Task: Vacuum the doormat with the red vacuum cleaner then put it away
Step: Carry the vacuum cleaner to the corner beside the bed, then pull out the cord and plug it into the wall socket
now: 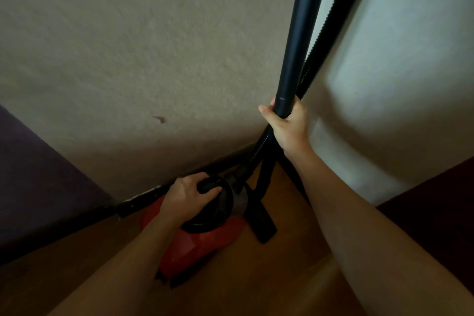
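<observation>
Left hand (191, 194) gripping red vacuum cleaner (202, 236) handle, right hand (287, 122) holding wand (297, 41)

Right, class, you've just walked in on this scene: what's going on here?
A person is in a corner of a room. Their left hand grips the black handle on top of the red vacuum cleaner, which sits on the wooden floor by the wall. Their right hand holds the black wand upright, with the ribbed hose beside it. No doormat is in view, so this is probably the putting-away stage.
</observation>
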Demonstrator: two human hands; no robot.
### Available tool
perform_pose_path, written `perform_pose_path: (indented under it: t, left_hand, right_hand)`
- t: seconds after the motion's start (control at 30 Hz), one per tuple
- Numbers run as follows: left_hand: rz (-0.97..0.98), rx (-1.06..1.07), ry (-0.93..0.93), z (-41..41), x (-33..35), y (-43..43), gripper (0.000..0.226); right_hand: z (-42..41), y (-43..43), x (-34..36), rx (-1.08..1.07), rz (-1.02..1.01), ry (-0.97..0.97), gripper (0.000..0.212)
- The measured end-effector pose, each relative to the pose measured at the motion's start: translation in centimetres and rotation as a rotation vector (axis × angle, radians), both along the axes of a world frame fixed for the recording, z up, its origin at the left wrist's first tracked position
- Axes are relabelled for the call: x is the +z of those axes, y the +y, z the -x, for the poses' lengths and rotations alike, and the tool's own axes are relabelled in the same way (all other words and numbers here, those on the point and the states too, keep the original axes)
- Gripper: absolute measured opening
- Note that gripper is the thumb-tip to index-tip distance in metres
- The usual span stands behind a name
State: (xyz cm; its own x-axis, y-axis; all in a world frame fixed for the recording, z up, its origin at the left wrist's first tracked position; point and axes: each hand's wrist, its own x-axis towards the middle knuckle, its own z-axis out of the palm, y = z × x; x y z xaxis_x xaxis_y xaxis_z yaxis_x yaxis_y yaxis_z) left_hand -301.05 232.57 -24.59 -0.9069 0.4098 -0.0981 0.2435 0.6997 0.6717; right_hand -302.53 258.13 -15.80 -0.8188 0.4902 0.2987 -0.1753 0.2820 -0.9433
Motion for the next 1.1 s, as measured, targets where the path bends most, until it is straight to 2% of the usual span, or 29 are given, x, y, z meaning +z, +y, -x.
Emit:
perform_pose_path:
  t: [0.23,0.33,0.47,0.6,0.7,0.8,0.9,1.1]
  left_hand:
    - [0.070,0.016,0.015,0.0,-0.1,0.1,0.024]
    - [0.052,0.039,0.029,-0.2,-0.1,0.1,0.024]
    - [0.000,0.044,0.056,-0.8,0.3,-0.2,0.036]
    - [-0.043,0.043,0.174,-2.0,0.7,-1.2,0.049]
    - [-0.063,0.042,0.160,-3.9,1.7,-2.5,0.055]
    - [-0.035,0.084,0.078,-5.7,2.8,-4.7,0.059]
    - [-0.024,0.173,0.033,-7.7,3.2,-8.0,0.065]
    - [-0.049,0.237,0.053,-9.1,0.3,-14.6,0.061]
  right_hand:
    - [-0.8,-0.7,-1.9,-0.032,0.019,-0.034,0.027]
    - [-1.7,-0.8,-3.0,-0.023,0.010,-0.105,0.024]
    - [-2.9,-0.7,-3.9,-0.031,-0.010,-0.208,0.032]
    - [-5.8,-2.8,-4.2,-0.195,0.088,-0.182,0.057]
    - [-9.1,-6.1,-5.5,-0.241,0.092,-0.203,0.055]
    - [-10.8,-8.9,-6.2,-0.111,-0.011,-0.313,0.049]
    - [-11.6,-11.3,-6.1,0.093,-0.218,-0.366,0.042]
    - [-11.7,-14.4,-7.8,0.473,-0.658,-0.217,0.042]
